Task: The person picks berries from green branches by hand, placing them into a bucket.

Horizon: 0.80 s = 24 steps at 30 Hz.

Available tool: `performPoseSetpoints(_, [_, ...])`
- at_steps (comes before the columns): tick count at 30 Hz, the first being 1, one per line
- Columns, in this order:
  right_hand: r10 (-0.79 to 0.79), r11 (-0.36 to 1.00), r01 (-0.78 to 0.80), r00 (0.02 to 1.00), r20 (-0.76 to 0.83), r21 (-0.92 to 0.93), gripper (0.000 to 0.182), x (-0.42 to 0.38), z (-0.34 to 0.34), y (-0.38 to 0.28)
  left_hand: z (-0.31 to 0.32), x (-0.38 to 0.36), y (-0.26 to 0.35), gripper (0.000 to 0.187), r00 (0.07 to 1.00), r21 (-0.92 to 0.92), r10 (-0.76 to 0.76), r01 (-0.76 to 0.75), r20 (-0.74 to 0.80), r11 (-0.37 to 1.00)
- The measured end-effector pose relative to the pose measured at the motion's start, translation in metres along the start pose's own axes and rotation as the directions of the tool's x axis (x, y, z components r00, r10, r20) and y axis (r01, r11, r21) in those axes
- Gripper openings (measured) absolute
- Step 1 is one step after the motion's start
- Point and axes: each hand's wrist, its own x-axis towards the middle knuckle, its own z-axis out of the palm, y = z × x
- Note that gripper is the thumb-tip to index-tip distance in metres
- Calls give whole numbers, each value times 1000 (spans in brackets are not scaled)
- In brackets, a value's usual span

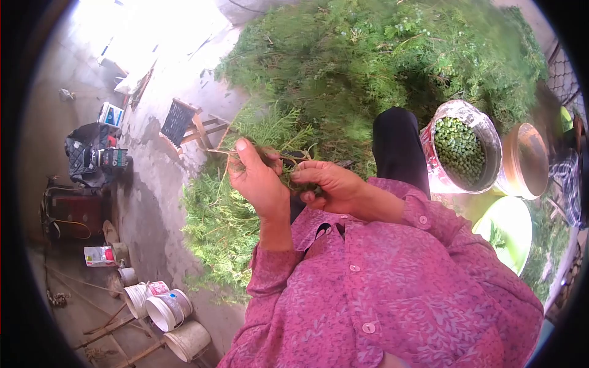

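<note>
My left hand (261, 181) is closed, thumb up, on the stem of a leafy evergreen sprig (276, 127) in front of my lap. Its feathery green tips spread out beyond the fingers. Close beside it, my right hand (337, 187) has its fingers curled and pinched near the same sprig. Small dark green bits show under those fingers, but what they grip is mostly hidden. A paint-stained bucket (491, 140) to the right of my knee holds many small round green cones or berries (457, 150).
A large heap of cut evergreen branches (368, 55) lies ahead, with more foliage (221, 227) at left. Right stand a tan bucket (532, 161) and a light green basin (509, 230). A small folding stool (184, 126) and several white buckets (164, 310) are on the left floor.
</note>
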Motion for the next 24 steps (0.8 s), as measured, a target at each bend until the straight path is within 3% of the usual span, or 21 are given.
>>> performPoseSetpoints(3, [26,998,-26,1000,-6,-65,8,-4,1,-1,0,1,5,23,997,24,-39,41,-60,999])
performPoseSetpoints(5, [112,958,-117,993,-35,-261,8,-11,5,-8,-11,12,8,23,991,75,-40,50,-129,996])
performPoseSetpoints(7, [108,945,-118,993,-52,-304,12,-11,-6,0,-18,18,18,28,970,85,69,-51,-231,995])
performPoseSetpoints(8, [117,927,-129,992,-55,-353,15,-12,-10,1,-38,33,15,29,978,124,119,-98,-174,987])
performPoseSetpoints(10, [-57,949,40,997,-48,-314,19,-26,-9,-21,-40,40,35,24,944,202,121,-60,-306,978])
performPoseSetpoints(11, [-169,942,141,983,-70,-303,19,-38,-6,-39,-49,45,41,22,934,333,152,-38,-323,942])
performPoseSetpoints(12, [-364,875,279,918,-157,-395,19,-54,-1,-59,-62,51,46,21,923,459,184,-10,-337,889])
performPoseSetpoints(13, [-596,729,398,769,-231,-557,20,-70,-5,-77,-82,59,44,21,931,486,179,-2,-317,874])
performPoseSetpoints(14, [-792,436,346,586,-171,-831,16,-90,-20,-94,-106,69,37,20,940,513,173,3,-295,858])
performPoseSetpoints(15, [-817,553,579,516,-256,-600,13,-108,-38,-114,-134,81,28,21,934,656,205,40,-293,754])
performPoseSetpoints(16, [-939,333,561,267,-214,-758,9,-130,-51,-122,-181,99,8,25,969,775,155,52,-191,630])
performPoseSetpoints(17, [-985,174,419,63,-162,-891,16,-150,-76,-131,-226,110,-12,31,991,870,88,43,-98,491])
performPoseSetpoints(18, [-993,101,255,-40,-115,-962,18,-170,-105,-142,-249,108,-25,39,988,927,-49,153,-145,343])
performPoseSetpoints(19, [-992,102,-47,-83,-98,-994,24,-185,-143,-151,-272,105,-38,49,961,955,-178,242,-211,174])
performPoseSetpoints(20, [-1000,-22,-437,11,19,-899,31,-199,-178,-152,-312,103,-61,55,956,988,-256,122,-143,-97])
performPoseSetpoints(21, [-978,-191,-765,199,55,-615,38,-214,-222,-146,-339,104,-77,61,933,937,-348,-34,-95,-347])
performPoseSetpoints(23, [-934,-116,-918,231,-274,-379,43,-217,-207,-121,-333,98,-71,58,898,945,-404,35,-172,-324])
performPoseSetpoints(24, [-934,-133,-917,243,-263,-375,43,-217,-207,-125,-331,92,-63,56,851,942,-464,97,-246,-321])
